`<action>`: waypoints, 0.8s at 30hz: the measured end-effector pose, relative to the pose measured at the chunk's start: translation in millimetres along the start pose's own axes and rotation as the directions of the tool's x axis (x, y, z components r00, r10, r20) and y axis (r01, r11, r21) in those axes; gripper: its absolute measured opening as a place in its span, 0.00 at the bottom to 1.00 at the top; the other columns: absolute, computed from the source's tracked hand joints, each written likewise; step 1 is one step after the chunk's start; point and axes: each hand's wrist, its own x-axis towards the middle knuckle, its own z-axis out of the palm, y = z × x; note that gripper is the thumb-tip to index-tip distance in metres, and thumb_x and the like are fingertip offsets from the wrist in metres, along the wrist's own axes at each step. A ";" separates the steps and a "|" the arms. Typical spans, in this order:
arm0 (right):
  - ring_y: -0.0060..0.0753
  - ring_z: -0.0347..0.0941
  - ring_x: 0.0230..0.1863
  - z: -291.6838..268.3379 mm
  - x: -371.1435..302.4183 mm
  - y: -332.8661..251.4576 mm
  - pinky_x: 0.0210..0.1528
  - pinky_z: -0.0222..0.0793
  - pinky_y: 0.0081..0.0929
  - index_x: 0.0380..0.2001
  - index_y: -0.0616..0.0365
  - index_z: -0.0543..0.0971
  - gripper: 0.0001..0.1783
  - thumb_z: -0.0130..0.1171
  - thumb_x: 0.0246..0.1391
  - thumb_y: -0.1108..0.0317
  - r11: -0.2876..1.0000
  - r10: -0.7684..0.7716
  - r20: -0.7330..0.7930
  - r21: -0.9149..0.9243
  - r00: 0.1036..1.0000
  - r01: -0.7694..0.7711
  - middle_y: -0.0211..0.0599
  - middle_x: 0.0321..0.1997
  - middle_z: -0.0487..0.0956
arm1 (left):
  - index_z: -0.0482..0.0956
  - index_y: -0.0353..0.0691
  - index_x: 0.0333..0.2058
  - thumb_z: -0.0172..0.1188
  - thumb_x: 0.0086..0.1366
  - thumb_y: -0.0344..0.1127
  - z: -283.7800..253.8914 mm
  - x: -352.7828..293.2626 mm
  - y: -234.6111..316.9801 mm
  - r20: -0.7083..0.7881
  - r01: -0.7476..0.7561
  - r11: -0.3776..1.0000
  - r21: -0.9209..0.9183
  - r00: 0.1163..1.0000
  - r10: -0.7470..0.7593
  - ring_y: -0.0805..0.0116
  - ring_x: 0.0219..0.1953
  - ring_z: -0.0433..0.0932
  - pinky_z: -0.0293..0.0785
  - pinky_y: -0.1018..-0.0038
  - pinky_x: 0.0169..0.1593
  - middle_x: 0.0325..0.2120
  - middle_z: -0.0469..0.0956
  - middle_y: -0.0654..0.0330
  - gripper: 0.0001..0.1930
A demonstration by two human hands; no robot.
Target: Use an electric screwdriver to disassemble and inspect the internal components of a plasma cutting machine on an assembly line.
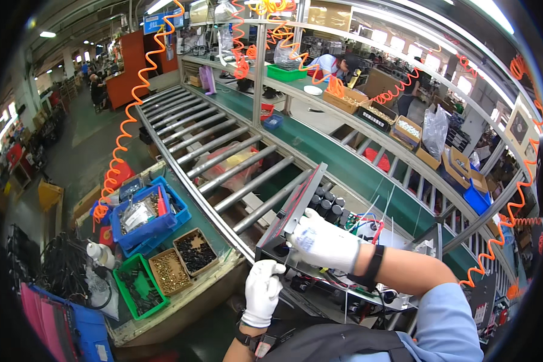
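An open machine chassis [392,232] with black capacitors [329,205], wires and circuit boards stands in front of me on the roller line. My right hand [323,241], in a white glove, reaches across it to the inner side of its dark upright end panel [304,196]. Its fingers are bent against the panel and the tips are hidden; what they grip does not show. Just outside the panel's lower corner, my left hand [263,292], also gloved in white, is raised with fingers curled together. Anything between those fingers is too small to make out.
Left of the rollers [241,193], a bench holds a blue bin [142,217] of bagged parts, a green tray [140,286] and cartons of brass-coloured [169,271] and black screws [195,252]. Orange coiled hoses [136,102] hang around. A co-worker [338,65] bends over beyond the green belt.
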 end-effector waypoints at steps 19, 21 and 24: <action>0.13 0.68 0.23 100.3 -26.8 -134.7 0.27 0.65 0.16 0.34 0.58 0.79 0.16 0.52 0.63 0.56 -0.441 0.464 0.590 0.801 0.660 -0.405 0.25 0.26 0.77 | 0.62 0.35 0.59 0.56 0.64 0.50 -21.7 42.3 35.3 0.588 0.448 0.894 0.018 0.718 -0.372 0.61 0.42 0.75 0.72 0.67 0.48 0.44 0.75 0.51 0.31; 0.12 0.68 0.23 129.3 -10.5 -152.2 0.27 0.64 0.15 0.34 0.58 0.79 0.16 0.53 0.63 0.56 -0.519 0.503 0.594 0.788 0.628 -0.330 0.25 0.26 0.77 | 0.57 0.32 0.63 0.51 0.69 0.37 -49.4 45.8 40.9 0.579 0.299 0.903 0.308 0.695 -0.427 0.53 0.54 0.73 0.67 0.60 0.59 0.52 0.72 0.45 0.28; 0.12 0.67 0.24 152.2 9.6 -181.1 0.30 0.64 0.14 0.33 0.58 0.79 0.16 0.54 0.62 0.56 -0.536 0.633 0.493 0.835 0.596 -0.122 0.25 0.26 0.76 | 0.62 0.30 0.60 0.51 0.70 0.41 -78.6 52.9 54.5 0.553 0.419 0.849 0.323 0.645 -0.528 0.52 0.54 0.74 0.67 0.57 0.59 0.49 0.76 0.43 0.26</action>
